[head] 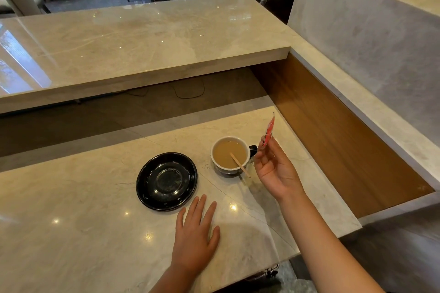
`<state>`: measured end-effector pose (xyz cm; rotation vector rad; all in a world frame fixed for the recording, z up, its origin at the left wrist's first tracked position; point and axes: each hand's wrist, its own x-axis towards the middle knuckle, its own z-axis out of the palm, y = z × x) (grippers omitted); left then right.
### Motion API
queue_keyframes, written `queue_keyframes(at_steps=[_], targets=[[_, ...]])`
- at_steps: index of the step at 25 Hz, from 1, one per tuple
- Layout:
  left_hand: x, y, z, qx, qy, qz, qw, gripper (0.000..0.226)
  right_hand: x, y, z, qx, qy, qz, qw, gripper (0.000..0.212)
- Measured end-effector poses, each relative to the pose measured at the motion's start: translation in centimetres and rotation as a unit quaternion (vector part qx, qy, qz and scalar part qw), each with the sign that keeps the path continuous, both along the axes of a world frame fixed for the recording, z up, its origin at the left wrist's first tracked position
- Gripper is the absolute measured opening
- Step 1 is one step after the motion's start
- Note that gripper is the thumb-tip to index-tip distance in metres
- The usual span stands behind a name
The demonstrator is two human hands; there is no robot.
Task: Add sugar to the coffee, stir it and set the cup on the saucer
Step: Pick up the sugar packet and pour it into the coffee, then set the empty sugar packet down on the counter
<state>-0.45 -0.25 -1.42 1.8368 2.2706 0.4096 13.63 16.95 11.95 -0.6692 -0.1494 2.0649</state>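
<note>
A white-rimmed cup (215, 164) of milky coffee stands on the marble counter, its dark handle pointing right. A wooden stir stick (240, 165) leans in it, sticking out over the near right rim. To the cup's left lies an empty black saucer (145, 189). My right hand (276, 169) is raised just right of the cup, pinching a slim red sugar sachet (269, 129) upright between thumb and fingertips. My left hand (196, 233) rests flat on the counter, fingers spread, just below the saucer's right edge.
A higher marble shelf (142, 40) runs across behind the counter (71, 233). A wood-lined recess (333, 131) and a marble wall (371, 38) close off the right. The counter's edge drops off at the lower right. Chairs stand in the far background.
</note>
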Motion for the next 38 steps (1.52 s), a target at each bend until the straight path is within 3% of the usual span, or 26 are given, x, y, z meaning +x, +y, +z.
queue_keyframes(at_steps=[6, 11, 15, 19, 22, 23, 26, 29, 33, 38], targets=[[-0.1, -0.1, 0.1, -0.002, 0.0, -0.006, 1.0, 0.057, 2.3, -0.5, -2.7, 0.013, -0.089, -0.033, 0.995, 0.009], [-0.1, 0.0, 0.1, -0.001, 0.006, -0.012, 1.0, 0.057, 6.8, -0.7, -5.2, 0.048, -0.313, -0.1, 0.943, 0.013], [-0.1, 0.1, 0.1, -0.01, 0.005, -0.008, 1.0, 0.058, 9.9, -0.5, -6.6, 0.119, -0.585, -0.121, 0.793, 0.009], [-0.1, 0.1, 0.1, -0.023, 0.012, -0.006, 1.0, 0.058, 10.8, -0.5, -8.3, 0.204, -0.73, -0.136, 0.638, 0.013], [-0.1, 0.1, 0.2, -0.027, 0.018, -0.009, 0.999, 0.057, 10.8, -0.6, -9.7, 0.302, -0.797, -0.068, 0.519, 0.006], [-0.1, 0.1, 0.2, -0.026, 0.015, -0.008, 1.0, 0.057, 10.7, -0.8, -10.1, 0.326, -0.804, -0.04, 0.496, 0.002], [0.0, 0.1, 0.3, -0.022, 0.012, -0.01, 1.0, 0.057, 10.7, -1.3, -10.7, 0.378, -0.817, 0.009, 0.436, 0.02], [0.0, 0.1, 0.4, -0.021, 0.005, -0.01, 1.0, 0.055, 10.9, -1.5, -11.0, 0.418, -0.837, 0.015, 0.353, 0.017], [0.0, 0.1, 0.5, -0.024, 0.005, -0.014, 1.0, 0.056, 11.1, -1.6, -11.1, 0.448, -0.849, 0.048, 0.277, 0.018], [0.1, 0.0, 0.7, -0.018, 0.006, -0.018, 1.0, 0.056, 11.2, -1.8, -10.5, 0.456, -0.843, 0.061, 0.279, 0.016]])
